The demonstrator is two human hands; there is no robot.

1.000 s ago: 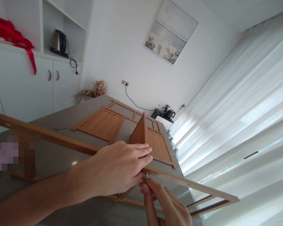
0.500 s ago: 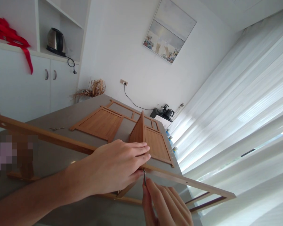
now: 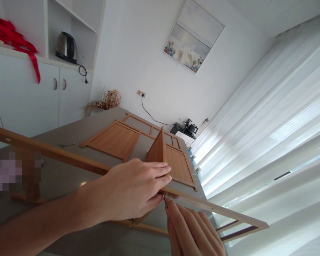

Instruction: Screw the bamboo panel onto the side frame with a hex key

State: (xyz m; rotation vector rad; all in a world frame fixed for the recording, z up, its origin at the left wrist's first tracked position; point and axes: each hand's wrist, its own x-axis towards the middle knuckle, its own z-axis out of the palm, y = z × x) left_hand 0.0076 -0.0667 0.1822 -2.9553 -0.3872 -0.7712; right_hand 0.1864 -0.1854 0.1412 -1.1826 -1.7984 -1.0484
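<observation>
My left hand [image 3: 136, 188] lies across the long rail of an upright wooden frame [image 3: 224, 211], its fingers wrapped over toward a standing wooden panel [image 3: 156, 147]. The thumb side is hidden. Close beside its lower fingers, my right hand [image 3: 194, 227] pinches a thin metal hex key [image 3: 165, 202]. The key's tip meets a small screw [image 3: 164, 195] in the rail, just where the panel joins it. Most of the key is covered by the fingers.
On the grey table [image 3: 96, 122] lie a flat wooden panel [image 3: 113, 138] and another panelled frame [image 3: 177, 163]. Small metal tools [image 3: 66, 144] rest at the left. A blurred patch [image 3: 13, 174] covers something at the left edge. White curtains [image 3: 256, 124] hang at right.
My right hand has shifted slightly right, and the hex key now leans at a different angle against the screw. The left hand keeps its place on the frame. The view has moved slightly.
</observation>
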